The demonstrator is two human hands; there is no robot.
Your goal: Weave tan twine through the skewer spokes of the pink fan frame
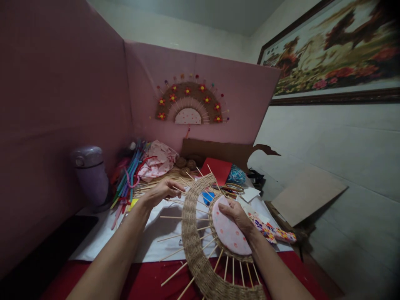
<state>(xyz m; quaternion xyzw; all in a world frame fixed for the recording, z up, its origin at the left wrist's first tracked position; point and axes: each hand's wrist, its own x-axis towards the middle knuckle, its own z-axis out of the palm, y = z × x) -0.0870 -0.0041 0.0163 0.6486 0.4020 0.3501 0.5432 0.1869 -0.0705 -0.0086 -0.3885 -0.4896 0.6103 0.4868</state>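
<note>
A half-round woven fan (190, 227) of brown twine on thin wooden sticks is held up over the table, tilted. Its inner half-disc (229, 233) is covered in pale pink dotted cloth. My right hand (239, 214) grips this half-disc, thumb on the front and the other fingers hidden behind. At the fan's upper left edge, my left hand (162, 192) is closed, fingertips pinched at the outer end of a wooden stick (178, 189). Bare stick ends stick out past the woven band all around.
A purple bottle (92, 177) stands at left beside coloured pipe cleaners (133, 171). Behind are crumpled pink cloth (159, 160), loose sticks (153, 180), twine balls (184, 164), red paper (217, 170) and scissors (234, 188). A finished-looking flowered fan (189, 96) hangs on the pink panel.
</note>
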